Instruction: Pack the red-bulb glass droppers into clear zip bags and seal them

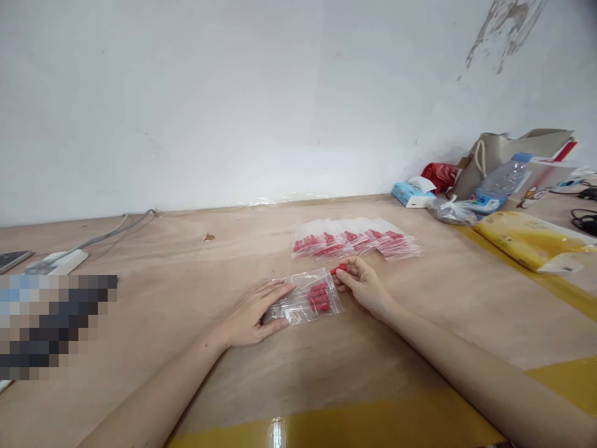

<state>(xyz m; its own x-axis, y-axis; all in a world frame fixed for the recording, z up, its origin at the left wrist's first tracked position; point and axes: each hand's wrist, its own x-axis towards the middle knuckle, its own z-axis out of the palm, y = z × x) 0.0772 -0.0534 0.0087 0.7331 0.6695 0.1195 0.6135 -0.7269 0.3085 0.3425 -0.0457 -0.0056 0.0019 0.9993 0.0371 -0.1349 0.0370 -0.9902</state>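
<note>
a person's two bare hands at work on a wooden table point(252, 386), seen from above. a clear zip bag point(293, 306) lies flat between the hands, its zip end toward the right; several red-handled pieces point(319, 298) lie inside it, side by side, with their red ends near the zip end. the left hand point(254, 316) rests palm down over the opposite end of the bag, fingers extended and thumb set well apart, touching the plastic without closing around it. the right hand point(364, 283) pinches one red piece point(340, 269) between thumb and fingers at the upper corner of the zip end; its thin shaft seems to run into the bag, though glare on the plastic makes this uncertain. beyond the hands, overlapping filled bags point(333, 250) with red contents form a row. at the right stand or lie a blue tissue pack point(405, 194), a clear bottle point(501, 180) with a blue cap, a paper carrier bag point(506, 152) and a yellow packet point(527, 239). a grey cable point(109, 233) runs along the left; yellow tape point(336, 423) crosses the near edge. the pale wall point(209, 112) closes the background.
</note>
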